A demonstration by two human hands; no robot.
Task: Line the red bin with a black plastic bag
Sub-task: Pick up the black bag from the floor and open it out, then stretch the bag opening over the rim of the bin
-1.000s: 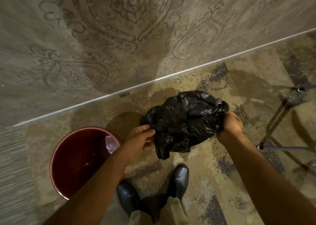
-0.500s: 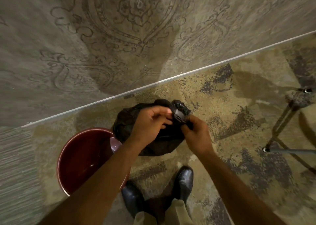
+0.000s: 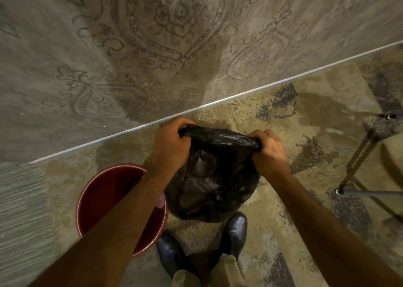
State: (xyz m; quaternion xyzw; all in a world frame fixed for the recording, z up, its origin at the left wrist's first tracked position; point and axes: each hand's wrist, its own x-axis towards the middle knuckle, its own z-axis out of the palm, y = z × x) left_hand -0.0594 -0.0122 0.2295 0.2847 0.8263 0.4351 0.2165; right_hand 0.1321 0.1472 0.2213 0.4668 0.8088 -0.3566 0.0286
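A round red bin [image 3: 102, 191] stands on the patterned carpet at lower left, its inside dark and partly hidden by my left forearm. A crumpled black plastic bag [image 3: 211, 177] hangs in the air to the right of the bin, above my shoes. My left hand [image 3: 172, 143] grips the bag's top edge on the left, and my right hand [image 3: 269, 149] grips that edge on the right. The edge is stretched taut between the two fists. The bag's body hangs loose below them.
A wall with ornate grey wallpaper [image 3: 152, 47] rises just behind the bin, ending in a pale baseboard strip [image 3: 218, 103]. Metal stand legs [image 3: 357, 156] spread over the carpet at the right. My two black shoes [image 3: 235, 228] stand beside the bin.
Both hands have moved apart along the bag's top edge, pulling it taut, and the bag has dropped into a hanging shape. A second ago it was a bunched wad between them.
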